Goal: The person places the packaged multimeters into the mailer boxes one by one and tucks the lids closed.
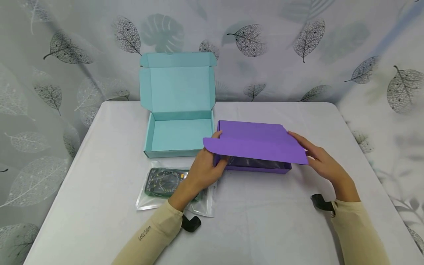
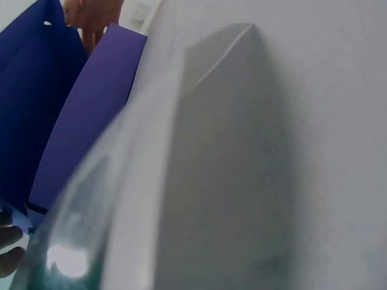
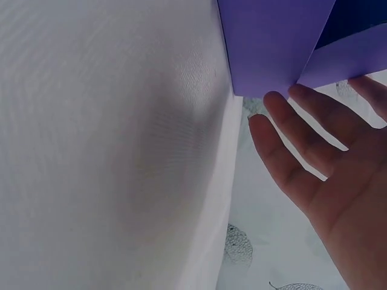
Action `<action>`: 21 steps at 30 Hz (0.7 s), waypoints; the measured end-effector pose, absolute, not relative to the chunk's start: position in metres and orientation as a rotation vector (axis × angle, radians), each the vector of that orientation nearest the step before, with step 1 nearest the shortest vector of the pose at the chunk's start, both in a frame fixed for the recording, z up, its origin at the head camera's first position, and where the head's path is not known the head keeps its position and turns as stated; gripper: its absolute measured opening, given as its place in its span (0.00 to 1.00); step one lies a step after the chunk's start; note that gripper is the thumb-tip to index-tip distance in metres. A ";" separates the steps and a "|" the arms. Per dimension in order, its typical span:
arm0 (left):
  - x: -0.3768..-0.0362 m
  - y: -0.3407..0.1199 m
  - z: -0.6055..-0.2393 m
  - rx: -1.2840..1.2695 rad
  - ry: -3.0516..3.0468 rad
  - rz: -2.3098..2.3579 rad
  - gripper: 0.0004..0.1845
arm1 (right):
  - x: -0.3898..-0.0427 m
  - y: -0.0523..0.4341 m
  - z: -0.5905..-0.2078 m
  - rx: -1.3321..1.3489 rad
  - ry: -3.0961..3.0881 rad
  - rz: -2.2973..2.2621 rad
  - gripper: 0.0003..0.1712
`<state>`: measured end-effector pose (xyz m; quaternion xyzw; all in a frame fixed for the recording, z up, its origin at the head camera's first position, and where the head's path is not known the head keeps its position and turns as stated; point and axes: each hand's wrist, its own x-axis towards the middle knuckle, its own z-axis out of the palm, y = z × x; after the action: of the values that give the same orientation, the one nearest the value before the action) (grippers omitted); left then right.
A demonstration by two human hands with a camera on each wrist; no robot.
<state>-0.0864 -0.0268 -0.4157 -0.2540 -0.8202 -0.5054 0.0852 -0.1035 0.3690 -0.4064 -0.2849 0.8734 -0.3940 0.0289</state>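
A purple cardboard box (image 1: 253,141) stands on the table with its lid tilted partly down, leaving a gap at the front. Through that gap a dark, shiny plastic-wrapped item (image 1: 255,162) shows; its kind is hidden. My left hand (image 1: 205,169) grips the box's left side, thumb by the front corner and a finger farther back. In the left wrist view only some fingertips (image 2: 11,260) appear at the edge. At the box's right side, my right hand (image 1: 319,158) touches the lid with fairly straight fingers (image 3: 290,127), spread in the right wrist view.
An open turquoise box (image 1: 182,134) stands behind left, its lid upright. In front of it lies a multimeter (image 1: 165,182) in a clear plastic bag (image 1: 149,204), partly under my left forearm. White cloth covers the table (image 1: 265,221); a leaf-patterned curtain (image 1: 281,73) hangs behind.
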 end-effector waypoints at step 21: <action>-0.083 -0.047 -0.433 -0.779 -2.426 -1.296 0.28 | -0.103 0.374 -0.412 -0.914 2.744 -1.037 0.47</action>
<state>-0.0830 -0.0474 -0.4326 -0.2699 -0.8400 -0.4490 0.1411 -0.1033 0.3736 -0.4117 -0.2972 0.8926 -0.3373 0.0346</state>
